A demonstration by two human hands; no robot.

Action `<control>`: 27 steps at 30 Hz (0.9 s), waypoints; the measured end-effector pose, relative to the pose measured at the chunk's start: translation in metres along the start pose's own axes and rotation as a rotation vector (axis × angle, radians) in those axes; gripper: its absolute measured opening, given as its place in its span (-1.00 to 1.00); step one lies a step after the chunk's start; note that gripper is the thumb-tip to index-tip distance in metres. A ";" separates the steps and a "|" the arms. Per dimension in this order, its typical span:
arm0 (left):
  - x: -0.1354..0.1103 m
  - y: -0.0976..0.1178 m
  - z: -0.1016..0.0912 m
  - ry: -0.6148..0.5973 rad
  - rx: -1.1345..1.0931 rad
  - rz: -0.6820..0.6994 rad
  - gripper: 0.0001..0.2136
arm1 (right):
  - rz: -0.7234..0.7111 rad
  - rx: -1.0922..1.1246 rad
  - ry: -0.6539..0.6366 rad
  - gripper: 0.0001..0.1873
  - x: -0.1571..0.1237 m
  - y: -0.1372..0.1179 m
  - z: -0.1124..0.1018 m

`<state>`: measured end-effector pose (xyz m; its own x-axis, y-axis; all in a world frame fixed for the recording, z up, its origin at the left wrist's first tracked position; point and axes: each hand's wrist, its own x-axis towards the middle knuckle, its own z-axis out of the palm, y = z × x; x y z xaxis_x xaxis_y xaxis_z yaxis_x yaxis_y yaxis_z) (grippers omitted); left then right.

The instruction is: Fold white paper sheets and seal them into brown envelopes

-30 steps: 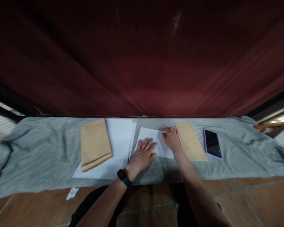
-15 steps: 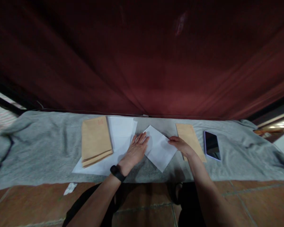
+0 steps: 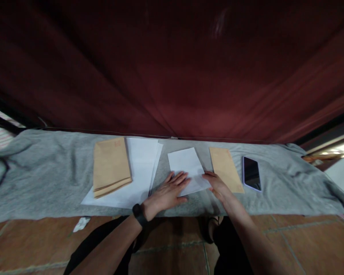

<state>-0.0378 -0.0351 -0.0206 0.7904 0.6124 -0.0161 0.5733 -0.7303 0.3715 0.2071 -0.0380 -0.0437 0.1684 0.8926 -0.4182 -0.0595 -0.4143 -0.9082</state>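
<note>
Grey cloth (image 3: 283,173) runs across the lower frame, white paper (image 3: 186,161) near centre, long axis slanting upper left to lower right. Left hand (image 3: 169,189) is flat and open over its lower-left edge; right hand (image 3: 217,184) touches its lower-right corner, can't tell if it's pinching.

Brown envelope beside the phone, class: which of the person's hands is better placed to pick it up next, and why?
Probably the right hand: it is beside the brown envelope, touching the white paper. The left hand lies farther off, resting on that paper.
</note>
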 end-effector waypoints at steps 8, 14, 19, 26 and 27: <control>-0.012 -0.007 0.003 0.044 0.059 0.033 -0.53 | -0.129 -0.652 0.051 -0.79 -0.011 -0.010 -0.014; -0.018 -0.009 0.000 0.028 0.041 0.069 -0.54 | -0.673 -0.920 -0.044 -0.58 -0.012 -0.011 0.008; -0.016 -0.010 0.002 0.020 0.007 0.077 -0.51 | -0.816 -1.149 -0.338 -0.47 -0.005 0.002 0.037; -0.017 -0.016 -0.005 -0.037 -0.086 0.052 -0.41 | -0.821 -1.334 -0.239 -0.47 0.020 0.000 0.038; -0.018 -0.018 -0.007 -0.046 -0.094 0.041 -0.40 | -0.816 -1.344 -0.215 -0.47 0.025 -0.001 0.039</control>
<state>-0.0637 -0.0305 -0.0208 0.8232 0.5662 -0.0411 0.5191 -0.7215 0.4581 0.1734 -0.0085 -0.0533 -0.4248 0.9037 0.0537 0.8697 0.4239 -0.2528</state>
